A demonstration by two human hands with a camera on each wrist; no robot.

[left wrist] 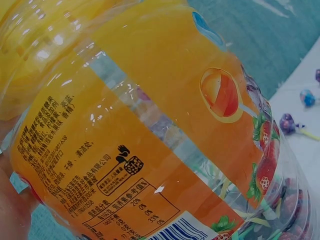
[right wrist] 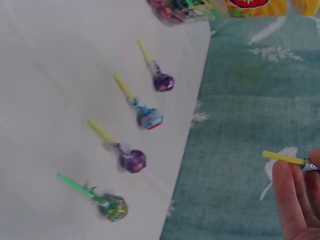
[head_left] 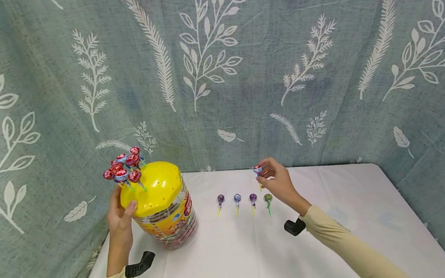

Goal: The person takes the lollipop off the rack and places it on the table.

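Observation:
A clear plastic jar (head_left: 170, 218) with a yellow domed lid (head_left: 153, 187) stands on the white table (head_left: 257, 259), tilted a little. Several red-wrapped lollipops (head_left: 123, 165) stick up from holes in the lid. My left hand (head_left: 120, 218) grips the jar's left side just under the lid; the jar's orange label (left wrist: 150, 135) fills the left wrist view. My right hand (head_left: 275, 180) is raised above the table and pinches a lollipop (head_left: 257, 170) with a yellow stick (right wrist: 282, 157). Below it, several lollipops (head_left: 243, 199) lie in a row on the table (right wrist: 75, 100).
A teal curtain with white leaf prints (head_left: 220, 68) hangs close behind and to both sides of the table. The row runs from a purple lollipop (right wrist: 162, 80) to a green-stick one (right wrist: 112, 206), near the table's far edge.

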